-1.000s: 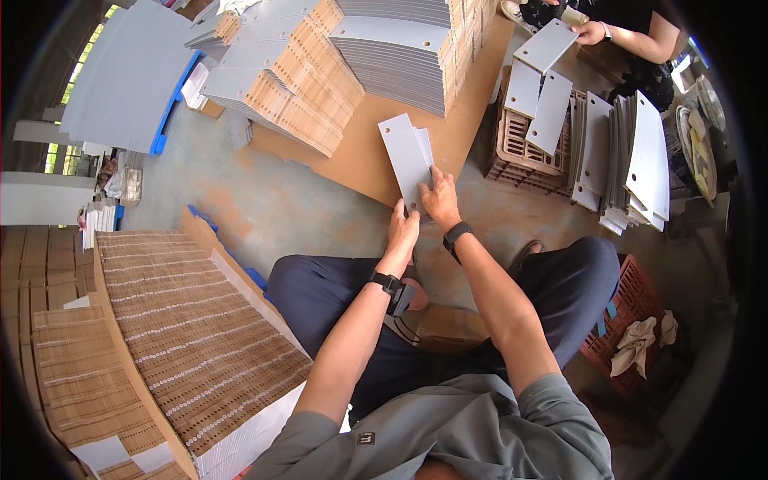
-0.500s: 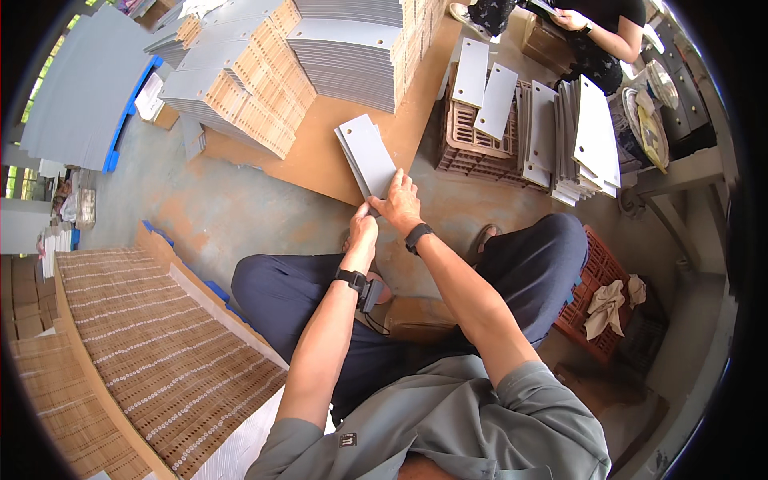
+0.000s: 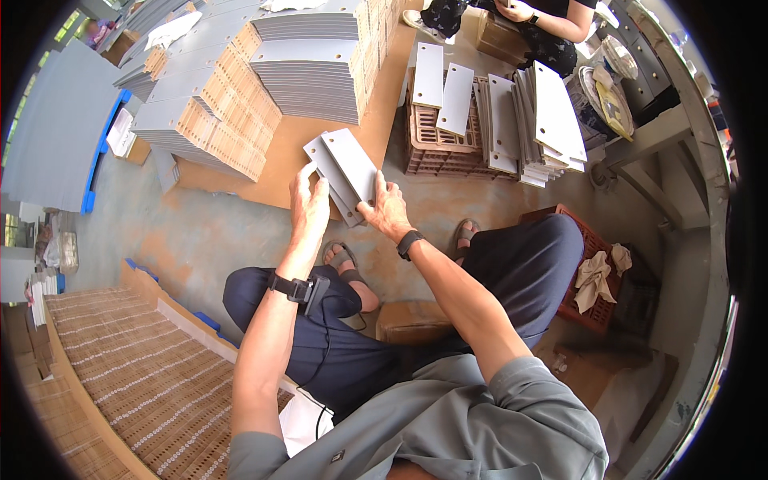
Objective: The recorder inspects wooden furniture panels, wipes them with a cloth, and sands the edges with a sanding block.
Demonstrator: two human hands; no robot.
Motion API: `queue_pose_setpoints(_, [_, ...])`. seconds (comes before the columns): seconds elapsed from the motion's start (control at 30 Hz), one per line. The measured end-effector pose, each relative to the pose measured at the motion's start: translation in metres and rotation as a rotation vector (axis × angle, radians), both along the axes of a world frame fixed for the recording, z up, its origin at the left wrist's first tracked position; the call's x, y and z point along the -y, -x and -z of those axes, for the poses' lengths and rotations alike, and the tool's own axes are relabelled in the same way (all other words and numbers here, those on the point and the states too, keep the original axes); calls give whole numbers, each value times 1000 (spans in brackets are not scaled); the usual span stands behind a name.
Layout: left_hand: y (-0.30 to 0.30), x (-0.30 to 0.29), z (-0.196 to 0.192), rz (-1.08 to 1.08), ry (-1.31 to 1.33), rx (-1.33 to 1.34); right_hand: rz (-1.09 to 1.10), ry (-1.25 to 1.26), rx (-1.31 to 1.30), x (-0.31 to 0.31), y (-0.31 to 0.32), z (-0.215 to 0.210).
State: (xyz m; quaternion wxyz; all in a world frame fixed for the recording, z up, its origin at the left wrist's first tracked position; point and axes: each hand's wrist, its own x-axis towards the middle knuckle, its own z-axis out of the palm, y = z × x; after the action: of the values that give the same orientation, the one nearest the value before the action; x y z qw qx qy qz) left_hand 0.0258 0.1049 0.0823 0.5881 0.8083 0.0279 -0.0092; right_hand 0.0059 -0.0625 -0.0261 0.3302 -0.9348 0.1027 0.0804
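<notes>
A few thin grey rectangular panels, each with a small hole near its end, are fanned out over the front of the brown board. My right hand grips the top panel at its lower right edge, thumb on the upper face. On the other side, my left hand holds the left edge of the lower panels, its thumb and index finger at the rim. The far ends of the panels point away from me; their undersides are hidden.
Tall stacks of grey panels stand on the brown board. Right of it, a slatted plastic crate carries more panels. A red crate with cloth lies by my right knee. Patterned strips fill the left side. Another person's hand shows at the top.
The panels have slid apart into a wider fan. My left hand has moved from their near end up along the left edge. The whole view has shifted slightly.
</notes>
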Motion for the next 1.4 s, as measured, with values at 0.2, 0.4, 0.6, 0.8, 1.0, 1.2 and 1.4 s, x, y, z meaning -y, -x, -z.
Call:
queue_pose_setpoints(0.2, [-6, 30, -29, 87, 415, -47, 192, -1761, -209, 53, 21, -16])
queue_pose_setpoints(0.4, [-2, 43, -51, 166, 411, -43, 236, -2396, -142, 56, 58, -47])
queue_pose_setpoints(0.6, [-2, 53, -38, 227, 344, -18, 476, -2438, 4, 63, 70, -15])
queue_pose_setpoints(0.8, [0, 49, -42, 234, 359, -58, 474, -2374, 19, 74, 74, -13])
queue_pose_setpoints(1.0, [4, 48, -44, 219, 361, -15, 503, -2395, 28, 80, 78, -17])
queue_pose_setpoints(1.2, [4, 43, -29, 192, 306, -33, 462, -2399, 23, 84, 79, -17])
queue_pose_setpoints(1.4, [5, 55, -19, 207, 301, -92, 419, -2401, 10, 94, 86, -11])
